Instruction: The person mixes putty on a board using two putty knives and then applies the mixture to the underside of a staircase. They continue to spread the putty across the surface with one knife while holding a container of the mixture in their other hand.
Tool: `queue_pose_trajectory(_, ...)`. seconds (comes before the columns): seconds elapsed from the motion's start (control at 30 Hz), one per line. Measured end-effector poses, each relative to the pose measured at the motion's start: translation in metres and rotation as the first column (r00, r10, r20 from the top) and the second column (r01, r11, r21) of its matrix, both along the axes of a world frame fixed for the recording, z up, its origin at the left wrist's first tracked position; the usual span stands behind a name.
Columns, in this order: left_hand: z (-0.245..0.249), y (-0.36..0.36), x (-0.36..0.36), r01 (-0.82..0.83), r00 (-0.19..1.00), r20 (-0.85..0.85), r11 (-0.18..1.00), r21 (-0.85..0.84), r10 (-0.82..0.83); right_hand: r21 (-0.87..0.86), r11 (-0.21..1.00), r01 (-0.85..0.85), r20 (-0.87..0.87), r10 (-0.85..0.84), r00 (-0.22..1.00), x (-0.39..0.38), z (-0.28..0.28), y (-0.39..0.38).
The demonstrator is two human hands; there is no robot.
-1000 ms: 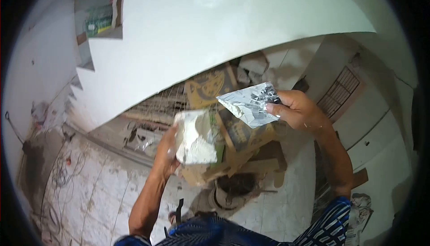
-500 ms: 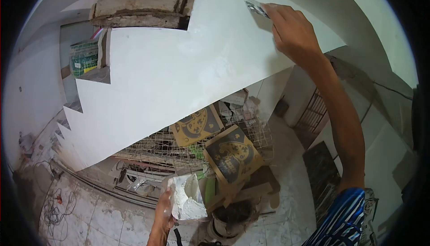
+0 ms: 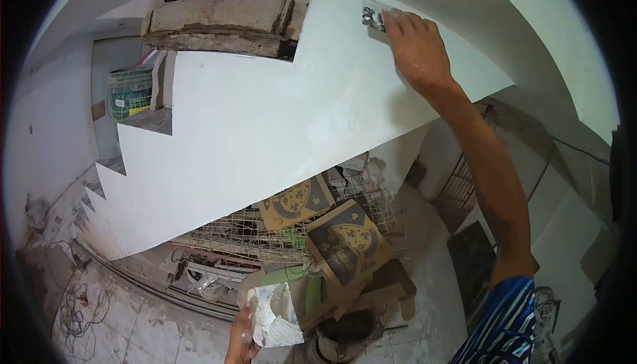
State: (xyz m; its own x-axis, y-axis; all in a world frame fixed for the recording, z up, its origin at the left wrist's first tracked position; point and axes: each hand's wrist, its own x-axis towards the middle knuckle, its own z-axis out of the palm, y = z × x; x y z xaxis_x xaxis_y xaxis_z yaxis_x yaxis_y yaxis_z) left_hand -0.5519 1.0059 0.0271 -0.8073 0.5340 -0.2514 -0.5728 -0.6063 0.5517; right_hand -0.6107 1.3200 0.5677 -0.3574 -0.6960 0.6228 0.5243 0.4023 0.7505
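Note:
My right hand [image 3: 419, 49] grips a flat metal scraper blade [image 3: 375, 14], which lies against the upper part of the white stair-side wall [image 3: 252, 125]. The fingers are pressed over the blade's right end. Low in the view, my left hand [image 3: 243, 334] is wrapped round the left side of a holder loaded with white paste [image 3: 277, 317]. The paste is heaped unevenly, with a hollow near its top. The holder's underside is hidden.
Two printed cardboard boxes [image 3: 348, 241] rest on wire mesh [image 3: 232, 226] below the wall. A round bucket [image 3: 328, 347] stands beneath them. A green bucket [image 3: 129, 92] sits on the steps at left. Tangled cable [image 3: 83, 311] lies on the tiled floor.
The blade has turned flatter to the wall, and my right hand has turned with it. The wall, boxes and my left hand with the paste appear slightly lower as the view shifts.

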Motion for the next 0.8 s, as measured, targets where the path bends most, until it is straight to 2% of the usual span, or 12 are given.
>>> queue_pose_trajectory(0.1,0.013,0.008,0.003,-0.083,0.996,0.04,0.997,-0.008,0.083,0.016,0.999,0.047,-0.04,-0.047,0.998,-0.006,0.006,0.003)
queue_pose_trajectory(0.2,0.018,0.006,0.004,-0.099,0.993,0.064,0.995,-0.007,0.1,0.005,0.998,0.062,-0.062,-0.061,0.996,-0.01,0.01,0.004)
queue_pose_trajectory(0.5,0.02,0.006,-0.002,-0.089,0.993,0.073,0.996,0.013,0.088,0.004,0.998,0.066,-0.079,-0.066,0.995,-0.021,0.017,0.017)
queue_pose_trajectory(0.8,0.021,0.01,-0.008,-0.06,0.996,0.06,0.998,0.005,0.059,-0.062,0.997,0.04,0.016,-0.039,0.999,-0.027,0.015,0.016)
